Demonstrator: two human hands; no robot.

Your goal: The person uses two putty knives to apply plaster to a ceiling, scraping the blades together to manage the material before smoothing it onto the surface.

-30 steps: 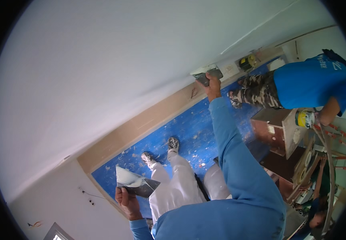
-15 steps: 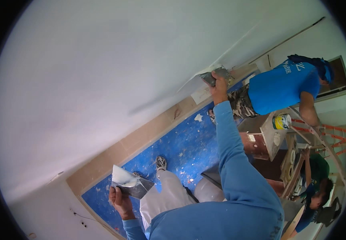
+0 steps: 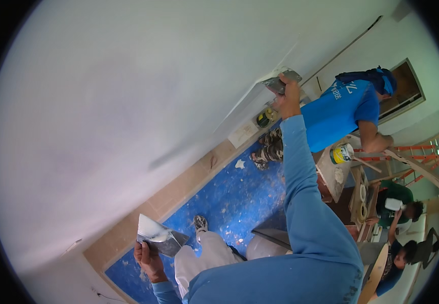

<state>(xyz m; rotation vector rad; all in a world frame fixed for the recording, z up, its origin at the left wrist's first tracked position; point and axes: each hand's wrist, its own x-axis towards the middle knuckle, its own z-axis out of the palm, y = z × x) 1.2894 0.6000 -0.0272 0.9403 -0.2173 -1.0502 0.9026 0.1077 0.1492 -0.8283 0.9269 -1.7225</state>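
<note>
My left hand [image 3: 150, 261] is closed round a wide putty knife [image 3: 171, 245] whose grey blade carries a patch of white putty [image 3: 151, 229]. It is held low, near my left leg, away from the wall. With my right arm stretched out, my right hand [image 3: 290, 99] grips a second wide putty knife [image 3: 274, 84], its blade at the white wall [image 3: 123, 96]. A thin raised line of putty [image 3: 239, 104] runs along the wall from that blade. The right knife's handle is mostly covered by my fingers.
A blue floor cover [image 3: 219, 200] spotted with white lies along a tan skirting strip [image 3: 163, 198]. A co-worker in a blue shirt [image 3: 333, 114] stands just beyond my right arm. Farther right are a white-and-yellow bucket [image 3: 341, 153], an orange ladder [image 3: 417, 152] and other people.
My right hand and its putty knife have moved slightly up and right along the wall. The left knife has shifted a little left. The view has turned, and a dark bucket now shows by the wall.
</note>
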